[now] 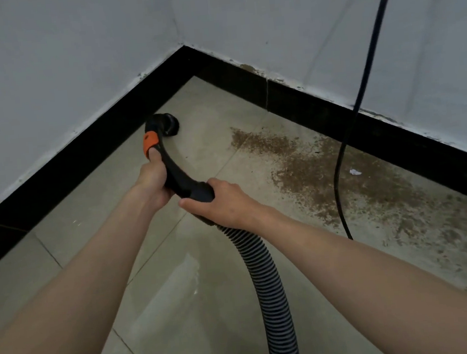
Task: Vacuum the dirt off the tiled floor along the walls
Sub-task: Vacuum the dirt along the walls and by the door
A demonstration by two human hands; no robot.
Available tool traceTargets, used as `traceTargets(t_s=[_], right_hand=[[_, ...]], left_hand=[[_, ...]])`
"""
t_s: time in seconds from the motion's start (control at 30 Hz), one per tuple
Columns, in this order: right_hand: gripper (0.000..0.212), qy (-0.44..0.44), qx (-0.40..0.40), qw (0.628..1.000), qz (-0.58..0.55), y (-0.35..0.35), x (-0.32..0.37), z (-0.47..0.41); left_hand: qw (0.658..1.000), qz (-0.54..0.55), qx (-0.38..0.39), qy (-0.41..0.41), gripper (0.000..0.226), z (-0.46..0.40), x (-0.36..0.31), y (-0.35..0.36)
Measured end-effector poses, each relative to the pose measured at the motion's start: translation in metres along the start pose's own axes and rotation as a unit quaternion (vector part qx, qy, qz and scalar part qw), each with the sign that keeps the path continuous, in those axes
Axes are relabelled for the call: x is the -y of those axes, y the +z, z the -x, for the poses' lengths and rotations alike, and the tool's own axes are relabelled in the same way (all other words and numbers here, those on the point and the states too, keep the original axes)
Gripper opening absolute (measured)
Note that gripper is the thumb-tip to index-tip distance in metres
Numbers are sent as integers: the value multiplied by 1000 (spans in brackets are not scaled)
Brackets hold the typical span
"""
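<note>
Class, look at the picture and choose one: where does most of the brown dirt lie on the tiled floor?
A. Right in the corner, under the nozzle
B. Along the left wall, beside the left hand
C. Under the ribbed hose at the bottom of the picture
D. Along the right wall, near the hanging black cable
D: the brown dirt spreads along the right wall's black skirting, where the black cable hangs down.

Black handle (179, 173) with orange band (150, 143), black-grey ribbed hose (268, 287), brown dirt (311, 163) speckling beige tiles (182, 310), black skirting (87, 151).

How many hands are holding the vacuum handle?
2. The left hand grips the handle nearer the nozzle; the right hand grips its rear end, where the hose joins.
</note>
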State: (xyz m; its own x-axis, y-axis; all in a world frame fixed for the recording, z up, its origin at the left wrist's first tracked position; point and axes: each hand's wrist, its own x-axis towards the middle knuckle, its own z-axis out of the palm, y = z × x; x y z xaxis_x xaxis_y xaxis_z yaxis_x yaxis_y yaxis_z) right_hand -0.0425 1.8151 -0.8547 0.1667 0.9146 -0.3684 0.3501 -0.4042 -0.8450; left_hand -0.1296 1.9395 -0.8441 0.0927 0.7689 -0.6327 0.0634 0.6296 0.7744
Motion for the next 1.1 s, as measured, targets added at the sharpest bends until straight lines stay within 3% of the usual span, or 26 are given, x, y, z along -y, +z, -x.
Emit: traceTargets(t_s=[0.23, 0.57, 0.87, 1.1], right_hand=[[53, 16, -68, 996, -52, -8, -9, -26], [51, 12, -74, 996, -50, -33, -18, -34], [55, 52, -137, 989, -17, -20, -26, 4], [46, 33, -84, 995, -32, -27, -27, 20]], left_hand=[[996, -75, 42, 8, 58, -33, -19, 32], [997, -62, 11, 37, 55, -48, -17, 61], [989, -85, 122, -10, 46, -22, -3, 68], [992, -50, 109, -29, 42, -4, 6, 52]])
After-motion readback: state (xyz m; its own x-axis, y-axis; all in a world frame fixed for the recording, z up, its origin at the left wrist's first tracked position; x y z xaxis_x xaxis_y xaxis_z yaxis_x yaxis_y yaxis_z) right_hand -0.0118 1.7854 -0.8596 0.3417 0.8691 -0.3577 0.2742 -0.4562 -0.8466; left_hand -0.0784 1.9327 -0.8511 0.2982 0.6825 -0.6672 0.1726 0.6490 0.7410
